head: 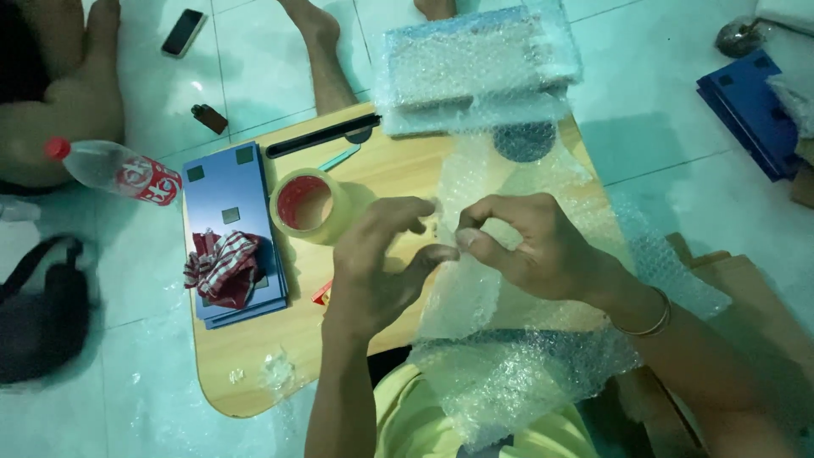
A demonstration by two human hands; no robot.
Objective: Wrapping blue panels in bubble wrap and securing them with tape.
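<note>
We see both hands meet over the middle of the low wooden worktop (246, 373). Our left hand (381, 263) has its fingers curled, thumb and fingertips pinching the edge of a sheet of bubble wrap (500, 339); our right hand (530, 246), with a thin bangle (649, 322) at the wrist, pinches the same edge just beside it, so both hands are closed on the wrap. The sheet runs from the far end of the worktop, under the hands, and spills over the near edge onto our lap.

At the far end lies a flat blue thing already wrapped in bubble wrap (475, 64). Left of the hands stands a roll of clear tape (307, 203), near it a long black bar (322, 136) and a small teal tool (341, 158) (we cannot tell what kind). On the left side of the worktop is a stack of blue boards (225, 187) with a red-and-white checked cloth (222, 265) bunched on top.

On the tiled floor (661, 93) lie a plastic bottle with a red cap (114, 170), a phone (183, 32), a dark bag (38, 314) and more blue boards (746, 106) at the right. Another person's bare legs (326, 59) show beyond the worktop.
</note>
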